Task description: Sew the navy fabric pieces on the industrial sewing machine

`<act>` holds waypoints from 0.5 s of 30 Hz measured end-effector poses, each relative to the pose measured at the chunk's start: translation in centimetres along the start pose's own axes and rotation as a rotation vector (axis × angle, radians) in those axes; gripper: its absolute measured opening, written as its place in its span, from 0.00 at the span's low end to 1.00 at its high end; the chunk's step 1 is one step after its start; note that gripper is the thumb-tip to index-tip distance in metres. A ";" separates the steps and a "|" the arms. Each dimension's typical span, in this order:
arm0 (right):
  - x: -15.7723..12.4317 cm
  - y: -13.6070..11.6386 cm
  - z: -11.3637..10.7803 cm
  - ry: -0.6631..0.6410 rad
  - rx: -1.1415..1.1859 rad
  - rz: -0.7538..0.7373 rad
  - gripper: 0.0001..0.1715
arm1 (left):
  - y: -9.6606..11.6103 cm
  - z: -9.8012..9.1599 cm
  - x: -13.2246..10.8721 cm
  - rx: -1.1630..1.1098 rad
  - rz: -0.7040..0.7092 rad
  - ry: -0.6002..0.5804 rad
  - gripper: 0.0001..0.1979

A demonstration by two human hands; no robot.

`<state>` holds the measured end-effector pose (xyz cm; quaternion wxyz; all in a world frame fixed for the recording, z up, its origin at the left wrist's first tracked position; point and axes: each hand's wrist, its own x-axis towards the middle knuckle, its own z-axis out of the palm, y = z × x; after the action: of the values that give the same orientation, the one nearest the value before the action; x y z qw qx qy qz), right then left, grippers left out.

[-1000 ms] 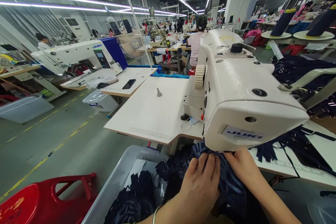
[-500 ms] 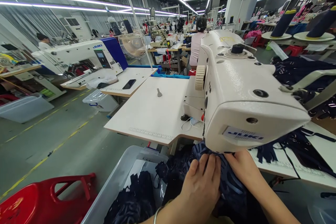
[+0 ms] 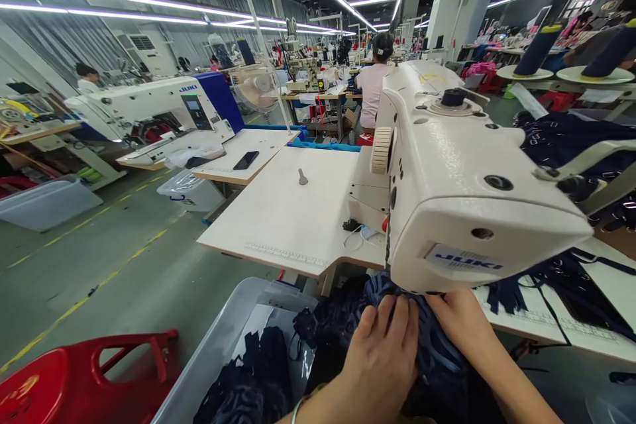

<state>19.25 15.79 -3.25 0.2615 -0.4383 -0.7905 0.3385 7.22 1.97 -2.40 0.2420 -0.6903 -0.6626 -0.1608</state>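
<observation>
My left hand [image 3: 380, 361] lies with its fingers stretched flat on a navy patterned fabric [image 3: 432, 351], pressing it down just under the head of a white JUKI sewing machine [image 3: 462, 199]. My right hand [image 3: 460, 324] rests beside it on the same fabric, its fingertips hidden under the machine head. The needle area is out of sight behind the machine head. More dark fabric [image 3: 561, 271] trails to the right across the white sewing table [image 3: 293, 212].
A clear plastic bin [image 3: 213, 351] with dark fabric pieces stands lower left, a red plastic stool [image 3: 84, 377] beside it. A phone [image 3: 245, 159] lies on the neighbouring table. Another JUKI machine [image 3: 159, 109] stands at left. A seated person [image 3: 371, 83] works ahead. Thread cones [image 3: 539, 50] stand at upper right.
The view has tilted down slightly. Both hands stay on the fabric under the machine head, almost where they were.
</observation>
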 end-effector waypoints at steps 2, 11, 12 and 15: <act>0.1 0.0 0.2 0.005 0.065 0.017 0.15 | 0.0 0.4 -0.1 -0.002 -0.024 0.047 0.18; 0.6 1.5 0.6 0.043 0.253 0.061 0.24 | -0.8 1.0 0.2 -0.046 -0.014 0.105 0.18; 0.3 2.0 0.6 0.033 0.281 0.077 0.25 | -0.9 0.9 0.2 -0.038 0.005 0.084 0.18; -0.8 3.2 0.5 -0.033 0.316 0.120 0.27 | -0.9 1.1 0.2 -0.027 0.015 0.111 0.18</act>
<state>20.90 16.21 -6.09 0.2935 -0.4324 -0.7041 0.4807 6.25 2.75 -3.08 0.2701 -0.6885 -0.6408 -0.2058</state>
